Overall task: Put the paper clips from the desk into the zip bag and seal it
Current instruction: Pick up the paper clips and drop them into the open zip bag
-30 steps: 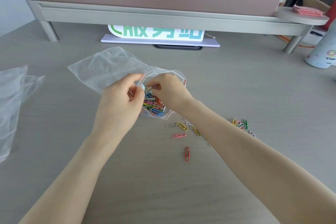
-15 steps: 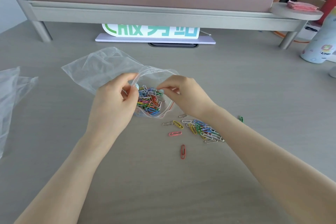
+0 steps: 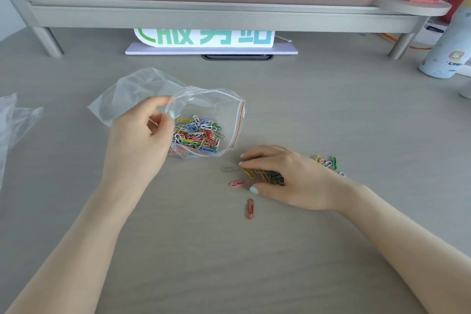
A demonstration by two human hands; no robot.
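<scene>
A clear zip bag (image 3: 142, 89) with a red seal strip lies on the grey desk (image 3: 331, 115), its mouth held open toward the right. A heap of coloured paper clips (image 3: 198, 135) sits inside it. My left hand (image 3: 137, 140) pinches the bag's upper rim. My right hand (image 3: 288, 178) rests on the desk to the right of the bag, fingers curled over a small pile of loose clips (image 3: 270, 176). A grey clip (image 3: 230, 169), a pink clip (image 3: 238, 183) and a red clip (image 3: 250, 208) lie loose nearby. More clips (image 3: 328, 162) lie behind my right wrist.
A second clear plastic bag (image 3: 15, 125) lies at the left edge. A raised shelf (image 3: 204, 15) on metal legs spans the back, with a white sign (image 3: 204, 38) under it. A pale bottle (image 3: 448, 53) stands at the far right. Another person sits behind the divider.
My right hand has left the bag's mouth and moved down and right onto the loose clips on the desk. My left hand still holds the bag rim.
</scene>
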